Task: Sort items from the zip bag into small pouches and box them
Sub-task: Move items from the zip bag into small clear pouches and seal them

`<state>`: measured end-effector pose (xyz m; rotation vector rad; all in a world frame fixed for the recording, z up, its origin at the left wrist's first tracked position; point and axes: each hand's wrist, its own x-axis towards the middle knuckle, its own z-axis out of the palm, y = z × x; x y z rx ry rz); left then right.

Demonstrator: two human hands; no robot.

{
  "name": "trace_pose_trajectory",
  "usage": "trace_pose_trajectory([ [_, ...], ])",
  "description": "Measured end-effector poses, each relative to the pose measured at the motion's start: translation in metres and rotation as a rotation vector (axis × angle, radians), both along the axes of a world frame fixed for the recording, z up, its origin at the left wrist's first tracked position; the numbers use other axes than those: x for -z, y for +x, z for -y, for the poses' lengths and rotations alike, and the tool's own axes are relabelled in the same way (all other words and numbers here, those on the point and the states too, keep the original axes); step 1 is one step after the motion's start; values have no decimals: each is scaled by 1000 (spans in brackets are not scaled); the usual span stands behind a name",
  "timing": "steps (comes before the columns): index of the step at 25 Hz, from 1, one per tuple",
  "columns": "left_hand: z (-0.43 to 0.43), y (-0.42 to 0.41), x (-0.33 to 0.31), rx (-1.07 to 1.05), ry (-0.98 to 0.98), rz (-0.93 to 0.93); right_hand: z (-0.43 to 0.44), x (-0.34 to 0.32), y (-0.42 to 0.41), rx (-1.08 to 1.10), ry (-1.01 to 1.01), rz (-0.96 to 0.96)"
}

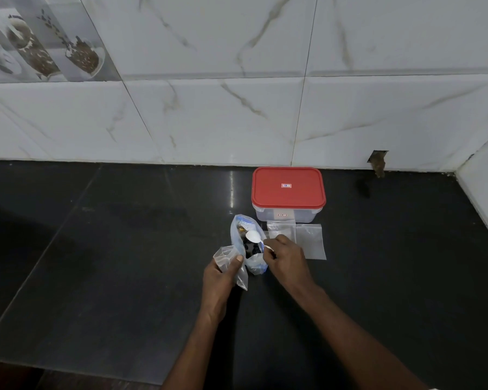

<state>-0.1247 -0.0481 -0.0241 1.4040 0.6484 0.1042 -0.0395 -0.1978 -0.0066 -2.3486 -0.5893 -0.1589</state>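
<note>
A bluish zip bag (238, 235) with dark items inside stands open on the black counter. My left hand (220, 280) grips a small clear pouch (231, 267) just left of the bag. My right hand (286, 257) pinches the handle of a white plastic spoon (253, 237), whose bowl hovers over the bag's mouth. Behind them sits a clear box with a red lid (288, 187), closed. Empty clear pouches (309, 239) lie flat in front of the box, partly under my right hand.
The black counter (124, 249) runs to a white marble-tiled wall (237, 108) at the back and a side wall (485, 192) at the right. A small hole in the tile (378, 161) shows at the back right corner.
</note>
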Motion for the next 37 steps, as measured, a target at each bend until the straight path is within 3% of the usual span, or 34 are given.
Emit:
trace_pose_trajectory([
  [5,18,-6,-3,-104,-278,-59,-10,3,5,-229,-302,72],
  [9,25,-6,-1,-191,-461,-20,-8,-2,6,-261,-341,13],
  [12,29,-3,-5,-189,-476,17,-10,-14,5,-175,-205,-165],
  [17,25,-5,1,-101,-412,41,-7,-27,12,157,173,-542],
  [23,14,-3,-5,-34,-63,-32,3,-46,13,240,421,-553],
  [25,10,3,-9,-24,52,-37,3,-54,9,204,467,-479],
  [27,8,10,-11,12,124,-36,1,-57,1,98,455,-285],
  [33,4,17,-8,15,184,-54,2,-25,-26,-296,-6,387],
  [37,5,18,-7,0,187,-78,10,-10,-31,-305,-66,618],
])
